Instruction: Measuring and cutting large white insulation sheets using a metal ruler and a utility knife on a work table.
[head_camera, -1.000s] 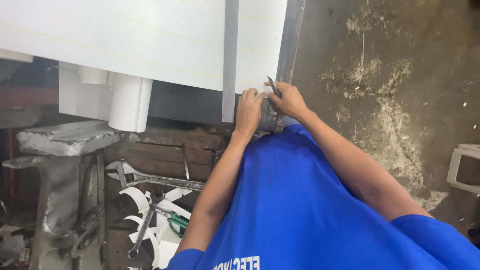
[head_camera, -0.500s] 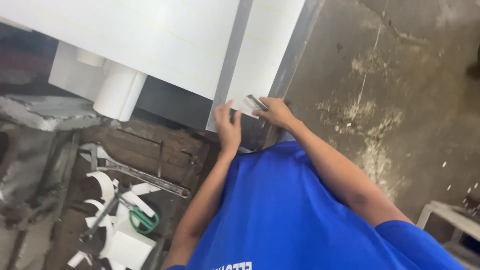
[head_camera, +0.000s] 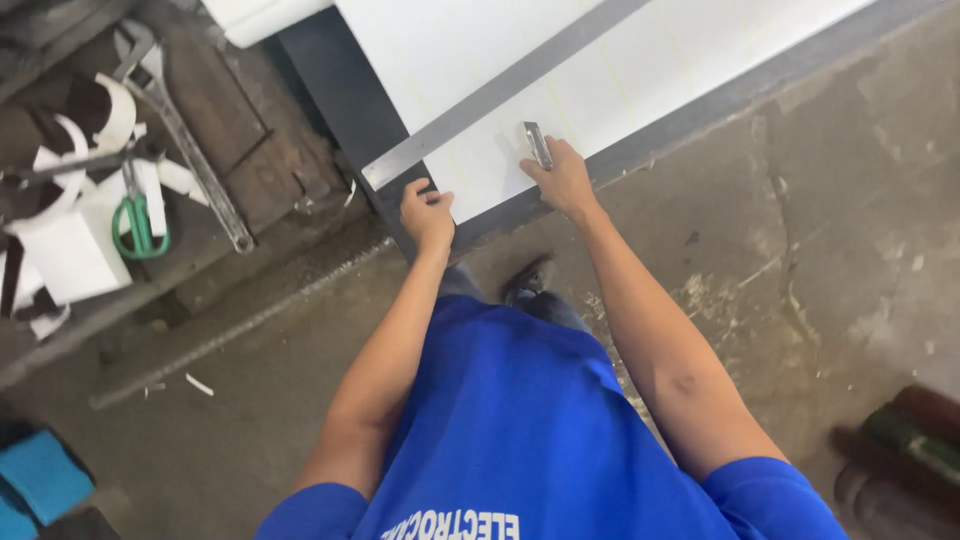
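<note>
My left hand (head_camera: 428, 212) now presses the metal straightedge (head_camera: 500, 90) flat; my right hand (head_camera: 563, 180), shifted along the white sheet (head_camera: 640, 70), grips the utility knife (head_camera: 537, 144).

At the upper middle of the frame, the left hand (head_camera: 428, 213) presses on the lower end of a long metal straightedge (head_camera: 500, 92) lying across a white sheet (head_camera: 640, 75). The right hand (head_camera: 562, 180) holds a small metal cutter (head_camera: 537, 144) against the sheet. Green-handled scissors (head_camera: 137, 222) lie at the left.
</note>
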